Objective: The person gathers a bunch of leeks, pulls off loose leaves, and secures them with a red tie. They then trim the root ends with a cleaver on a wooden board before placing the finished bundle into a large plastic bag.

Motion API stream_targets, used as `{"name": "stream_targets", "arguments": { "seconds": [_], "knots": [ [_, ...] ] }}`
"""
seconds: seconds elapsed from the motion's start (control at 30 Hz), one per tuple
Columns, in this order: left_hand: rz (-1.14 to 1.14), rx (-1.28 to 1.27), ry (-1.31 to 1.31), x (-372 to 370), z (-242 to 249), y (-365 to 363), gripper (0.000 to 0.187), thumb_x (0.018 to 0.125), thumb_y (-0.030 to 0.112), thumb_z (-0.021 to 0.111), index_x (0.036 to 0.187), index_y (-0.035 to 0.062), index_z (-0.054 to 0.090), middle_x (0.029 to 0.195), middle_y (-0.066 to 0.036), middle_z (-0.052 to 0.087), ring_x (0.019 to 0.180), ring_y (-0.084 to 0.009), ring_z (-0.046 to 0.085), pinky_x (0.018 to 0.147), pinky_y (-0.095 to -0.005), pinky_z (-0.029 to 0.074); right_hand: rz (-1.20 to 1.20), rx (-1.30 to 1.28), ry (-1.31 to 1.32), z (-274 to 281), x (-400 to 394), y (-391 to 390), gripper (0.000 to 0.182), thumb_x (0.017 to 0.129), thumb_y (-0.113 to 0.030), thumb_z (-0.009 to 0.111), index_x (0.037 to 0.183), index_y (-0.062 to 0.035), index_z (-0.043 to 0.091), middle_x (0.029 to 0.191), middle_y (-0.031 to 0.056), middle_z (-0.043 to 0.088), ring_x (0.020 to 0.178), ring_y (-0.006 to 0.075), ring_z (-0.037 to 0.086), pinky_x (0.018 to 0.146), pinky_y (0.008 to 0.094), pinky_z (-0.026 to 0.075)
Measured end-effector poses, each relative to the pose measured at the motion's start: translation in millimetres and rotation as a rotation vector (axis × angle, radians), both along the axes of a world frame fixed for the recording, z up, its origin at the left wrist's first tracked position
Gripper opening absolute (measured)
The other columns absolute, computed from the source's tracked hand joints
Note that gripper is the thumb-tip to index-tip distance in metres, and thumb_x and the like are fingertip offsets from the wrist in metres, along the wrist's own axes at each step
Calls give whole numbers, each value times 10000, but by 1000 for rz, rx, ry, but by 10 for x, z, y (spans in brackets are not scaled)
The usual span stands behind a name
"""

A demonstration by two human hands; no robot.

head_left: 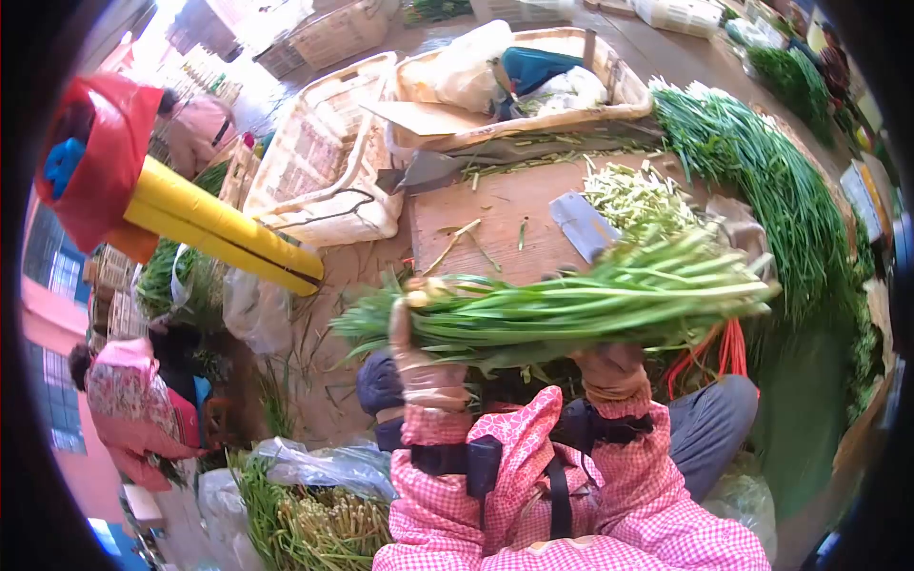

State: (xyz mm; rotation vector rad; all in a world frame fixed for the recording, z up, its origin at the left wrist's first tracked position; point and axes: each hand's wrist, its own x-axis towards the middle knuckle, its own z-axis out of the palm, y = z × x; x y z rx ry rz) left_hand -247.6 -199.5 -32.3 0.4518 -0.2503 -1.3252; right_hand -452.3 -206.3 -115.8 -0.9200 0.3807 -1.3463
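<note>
A thick bunch of long green stalks (562, 309) lies crosswise in front of me, raised over the near edge of the work board. Its leafy tips point left and its pale cut ends point right. My left hand (409, 347) grips the leafy end, thumb up on the near side. Under the right half, my right hand (609, 366) supports the bunch, its fingers mostly hidden by the stalks. Just beyond the bunch, a flat grey blade (584, 226) rests on the wooden board (486, 214), beside a heap of chopped pale stalk ends (643, 195).
Behind the board stand a crate with bags (533, 133) and another plastic crate (324, 143). Long greens (762, 181) are heaped at right. A yellow post (224, 224) rises at left, near a seated person (143, 404). More stalks (324, 528) lie by my left side.
</note>
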Motion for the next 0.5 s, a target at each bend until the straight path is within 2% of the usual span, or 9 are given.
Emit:
{"name": "stream_targets", "arguments": {
  "seconds": [0.07, 0.1, 0.17, 0.23, 0.3, 0.33, 0.4, 0.43, 0.5],
  "knots": [
    [57, -69, -220, 228, 231, -77, 286, 847, 286, 552, 1036, 71, 564, 1004, -81, 595, 950, -230, 568, 891, -430, 448, 162, -20, -116, -457, 84, -8, 499, 909, -319, 464, 1338, -97, 342, 1383, 125, 339, 1246, 244, 372, 1033, 453, 326],
    [47, -113, -297, 345, 402, -130, 233, 826, 229, 575, 1010, 86, 569, 965, -71, 603, 934, -223, 576, 872, -436, 461, 210, 34, -251, -239, 248, 28, 502, 910, -328, 453, 1339, -92, 341, 1379, 124, 343, 1242, 243, 375, 1033, 446, 329],
    [120, -149, -430, 496, 866, -144, 309, 875, 281, 519, 1084, 55, 545, 1044, -81, 583, 981, -235, 560, 895, -431, 456, 300, 147, -526, 232, 581, 115, 512, 912, -344, 433, 1342, -82, 340, 1370, 123, 353, 1232, 241, 380, 1032, 431, 335],
    [227, -125, -548, 617, 1236, -203, 290, 881, 258, 509, 1082, 53, 546, 1075, -96, 577, 1000, -243, 558, 911, -436, 449, 373, 356, -281, 130, 684, 152, 523, 867, -300, 520, 1310, -60, 376, 1289, 117, 436, 1177, 223, 421, 985, 392, 373],
    [38, -311, -649, 589, 1517, -299, 301, 884, 254, 503, 1100, 48, 539, 1106, -118, 569, 1023, -256, 551, 921, -444, 440, 479, 367, -154, 172, 730, 225, 494, 825, -225, 581, 1260, -44, 431, 1198, 91, 499, 1095, 179, 471, 922, 331, 406],
    [9, -302, -687, 469, 1615, -363, 173, 878, 193, 495, 981, 68, 554, 986, -90, 579, 995, -218, 533, 964, -450, 385, 536, 369, -88, 206, 753, 254, 482, 805, -188, 611, 1235, -36, 458, 1152, 78, 530, 1054, 157, 496, 891, 301, 422],
    [-100, -165, -736, 147, 1727, -477, 200, 843, 171, 543, 983, 31, 569, 965, -82, 592, 939, -221, 560, 914, -398, 423, 647, 373, 47, 279, 782, 311, 462, 763, -113, 672, 1186, -20, 512, 1060, 53, 593, 972, 112, 547, 828, 239, 455],
    [-179, -79, -821, -28, 1799, -512, 213, 822, 160, 575, 985, 23, 576, 950, -79, 599, 906, -214, 575, 880, -371, 447, 648, 321, 175, 312, 756, 315, 452, 765, -104, 664, 1182, -11, 518, 1034, 44, 598, 959, 108, 545, 825, 245, 452],
    [-165, 65, -989, 96, 1513, -805, 238, 777, 143, 634, 974, 16, 595, 894, -82, 619, 809, -197, 602, 785, -330, 485, 650, 225, 429, 434, 617, 328, 431, 768, -85, 646, 1173, 7, 530, 981, 26, 609, 931, 100, 541, 819, 256, 447]
  ]
}}
